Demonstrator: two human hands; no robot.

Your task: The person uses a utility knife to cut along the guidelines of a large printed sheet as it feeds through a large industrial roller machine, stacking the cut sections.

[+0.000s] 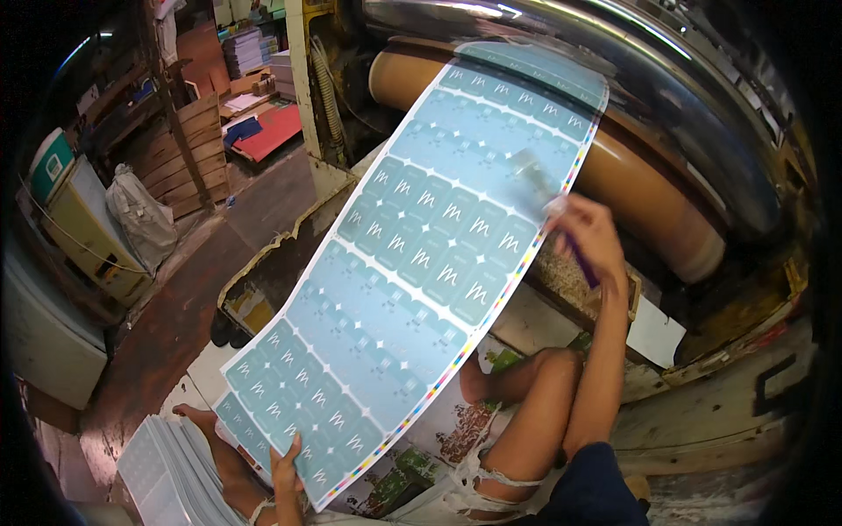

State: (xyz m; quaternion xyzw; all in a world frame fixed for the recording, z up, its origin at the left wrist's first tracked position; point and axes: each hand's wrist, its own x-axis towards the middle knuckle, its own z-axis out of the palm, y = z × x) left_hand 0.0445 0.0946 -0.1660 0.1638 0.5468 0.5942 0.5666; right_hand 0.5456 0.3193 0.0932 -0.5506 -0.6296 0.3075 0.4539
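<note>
A long sheet of printed paper (421,237), pale blue and teal with rows of rounded panels, slopes down from between the rollers toward my lap. My left hand (285,473) grips its lower end, with the thumb on top of the printed face. Over the sheet's right edge, my right hand (589,235) is closed around a purple-handled tool (580,260). Its broad head is smeared by motion above the upper part of the sheet, so I cannot tell its kind or whether it touches the paper. A strip of small colour patches runs along the sheet's right edge.
A brown roller (658,193) lies under a large shiny metal cylinder (544,31). A stack of printed sheets (167,478) stands at lower left. Beneath the rollers is a tray of tan granules (566,276), beside a white sheet (658,331). A whitish sack (139,215) stands at left.
</note>
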